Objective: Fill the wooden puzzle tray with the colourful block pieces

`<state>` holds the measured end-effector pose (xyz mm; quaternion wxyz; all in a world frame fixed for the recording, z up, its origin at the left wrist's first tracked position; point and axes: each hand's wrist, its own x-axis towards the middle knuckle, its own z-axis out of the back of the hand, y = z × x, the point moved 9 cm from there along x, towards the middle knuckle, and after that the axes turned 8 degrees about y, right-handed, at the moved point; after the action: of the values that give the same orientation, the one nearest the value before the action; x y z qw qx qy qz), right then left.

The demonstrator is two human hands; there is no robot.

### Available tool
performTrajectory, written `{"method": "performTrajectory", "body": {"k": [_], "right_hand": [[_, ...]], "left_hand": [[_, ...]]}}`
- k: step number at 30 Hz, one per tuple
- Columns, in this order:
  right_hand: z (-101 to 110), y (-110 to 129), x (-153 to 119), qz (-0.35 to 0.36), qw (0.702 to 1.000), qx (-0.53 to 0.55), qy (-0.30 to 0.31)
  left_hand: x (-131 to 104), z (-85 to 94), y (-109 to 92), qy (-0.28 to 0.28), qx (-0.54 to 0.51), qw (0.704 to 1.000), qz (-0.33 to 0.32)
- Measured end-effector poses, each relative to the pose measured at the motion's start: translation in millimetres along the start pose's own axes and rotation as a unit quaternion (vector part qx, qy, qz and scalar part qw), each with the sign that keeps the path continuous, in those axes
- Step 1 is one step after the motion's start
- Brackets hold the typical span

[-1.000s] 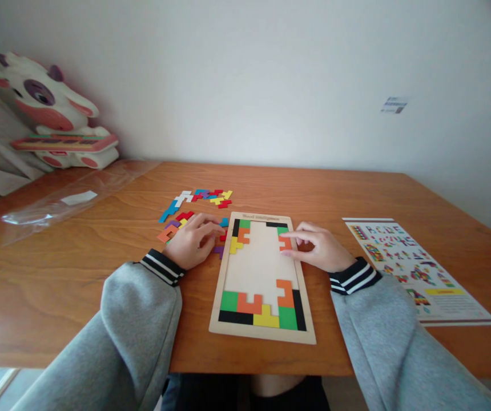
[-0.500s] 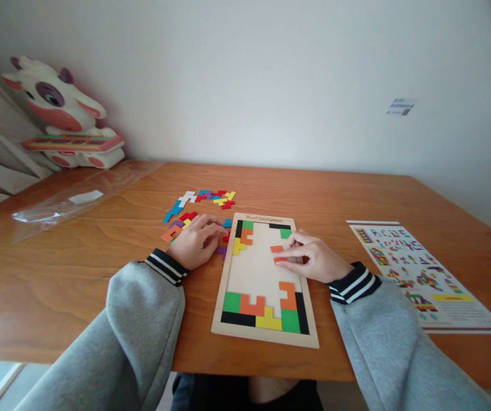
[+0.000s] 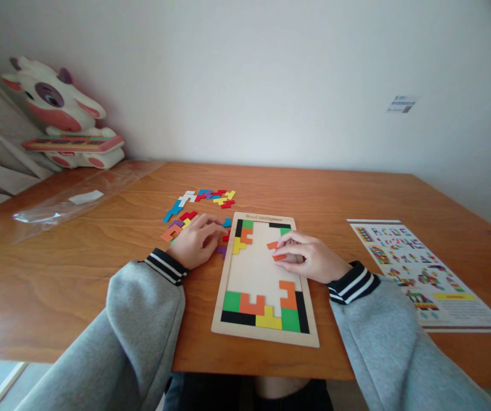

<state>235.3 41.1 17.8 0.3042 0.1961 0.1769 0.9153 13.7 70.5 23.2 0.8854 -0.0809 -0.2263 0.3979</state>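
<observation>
Right hand [image 3: 314, 258] sat over the right side of the board [image 3: 254, 268], fingers [image 3: 286, 246] closed on an orange piece [image 3: 276, 251] held above the bare middle of the tray, slightly tilted; can't tell if it touched the wood. Left hand [image 3: 194, 242] rested palm-down on the surface [image 3: 78, 268] just beside the board's left edge, fingers curled loosely onto the loose pieces [image 3: 198, 205] there, nothing clearly pinched. Board top corners held black, green, orange and yellow pieces; bottom row was filled with green, orange, yellow and black, with a second orange piece [image 3: 288, 294] standing up the right side. Centre of the board was bare wood. More loose pieces lay spread beyond the left hand, toward the wall. A printed sheet [image 3: 417, 268] of coloured patterns lay flat well to the right of the board. A clear plastic bag [image 3: 74, 197] lay far left, and a cow toy [image 3: 57, 114] stood in the back-left corner by the wall. Both sleeves were grey with striped cuffs.
</observation>
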Motion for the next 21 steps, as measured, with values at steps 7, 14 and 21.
{"method": "performTrajectory", "body": {"k": [7, 14, 21], "right_hand": [[-0.9, 0.2, 2.6, -0.001, 1.0, -0.015, -0.017], [4.1, -1.3, 5.0, -0.012, 0.995, -0.091, -0.04], [-2.0, -7.6, 4.0, -0.015, 0.996, -0.089, -0.029]], "left_hand": [[0.6, 0.0, -0.1, 0.003, -0.008, 1.0, 0.003], [0.4, 0.4, -0.4, 0.001, 0.004, 1.0, 0.001], [0.5, -1.5, 1.7, 0.009, 0.001, 1.0, 0.008]]}}
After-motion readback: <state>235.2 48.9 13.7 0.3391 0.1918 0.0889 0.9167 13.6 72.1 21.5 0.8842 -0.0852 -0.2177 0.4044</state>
